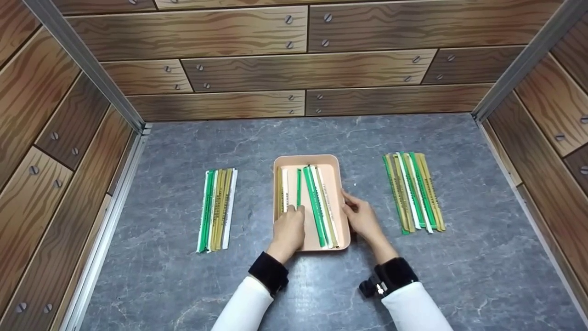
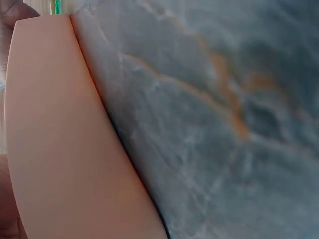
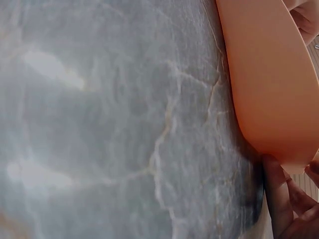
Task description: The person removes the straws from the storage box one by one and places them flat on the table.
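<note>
On the grey marbled desk [image 1: 165, 193], at the far left, lies a bundle of slim wrapped sticks [image 1: 217, 211] in green, white and gold, side by side with printing along some of them. It is well apart from the pale peach tray [image 1: 305, 158], which sits in the middle with its long sides running away from the person. Along the tray's left wall, inside, lie a gold stick [image 1: 279, 191] and a white stick [image 1: 285, 184], close together, their near ends hidden by the left hand [image 1: 289, 232]. That hand reaches in over the near left part of the tray, fingers bent down, pinching a green stick [image 1: 298, 186]; the stick's far part extends beyond the fingertips, between the white one and the group to its right. That group [image 1: 323, 211], of green, white and gold sticks, lies at a slant on the tray floor, near ends toward the tray's near right corner. The right hand [image 1: 365, 220] is outside the tray, holding its right edge between thumb and fingers; the right wrist view shows fingertips against the wall. Farther right, near that hand but apart from it, lies another bundle [image 1: 415, 193] of green, gold and white sticks, slightly fanned and slanted.
</note>
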{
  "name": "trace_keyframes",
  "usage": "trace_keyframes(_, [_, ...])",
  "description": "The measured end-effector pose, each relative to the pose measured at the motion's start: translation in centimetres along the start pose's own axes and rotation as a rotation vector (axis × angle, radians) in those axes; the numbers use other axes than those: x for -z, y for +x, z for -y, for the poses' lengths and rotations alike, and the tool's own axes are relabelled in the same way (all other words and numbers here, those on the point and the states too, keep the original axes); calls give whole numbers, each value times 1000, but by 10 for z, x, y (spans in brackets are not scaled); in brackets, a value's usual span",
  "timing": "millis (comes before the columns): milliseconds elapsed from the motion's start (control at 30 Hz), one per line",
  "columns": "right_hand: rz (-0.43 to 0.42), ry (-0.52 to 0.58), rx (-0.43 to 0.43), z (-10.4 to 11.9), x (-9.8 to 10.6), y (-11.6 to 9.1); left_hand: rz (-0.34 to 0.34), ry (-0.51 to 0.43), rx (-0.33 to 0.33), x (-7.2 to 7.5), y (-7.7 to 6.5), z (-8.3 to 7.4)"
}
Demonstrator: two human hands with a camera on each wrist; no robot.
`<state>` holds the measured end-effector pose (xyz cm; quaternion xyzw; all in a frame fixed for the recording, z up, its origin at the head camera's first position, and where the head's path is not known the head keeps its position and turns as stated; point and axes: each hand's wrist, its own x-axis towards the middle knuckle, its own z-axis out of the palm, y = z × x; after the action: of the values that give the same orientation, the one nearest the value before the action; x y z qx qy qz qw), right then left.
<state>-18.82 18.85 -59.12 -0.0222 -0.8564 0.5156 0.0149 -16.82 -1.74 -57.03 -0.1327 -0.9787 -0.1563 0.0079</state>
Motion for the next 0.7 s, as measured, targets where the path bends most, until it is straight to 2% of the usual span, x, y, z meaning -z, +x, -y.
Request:
trace_keyframes(200, [2, 4, 2, 0, 0, 0, -3, 21, -10, -3, 2, -2])
trace_keyframes(500, [7, 19, -2, 0, 0, 0, 67, 34, 43, -3, 5, -3])
trace_keyframes(700, [21, 27, -6, 0, 1, 0, 83, -12, 80, 4, 3, -4])
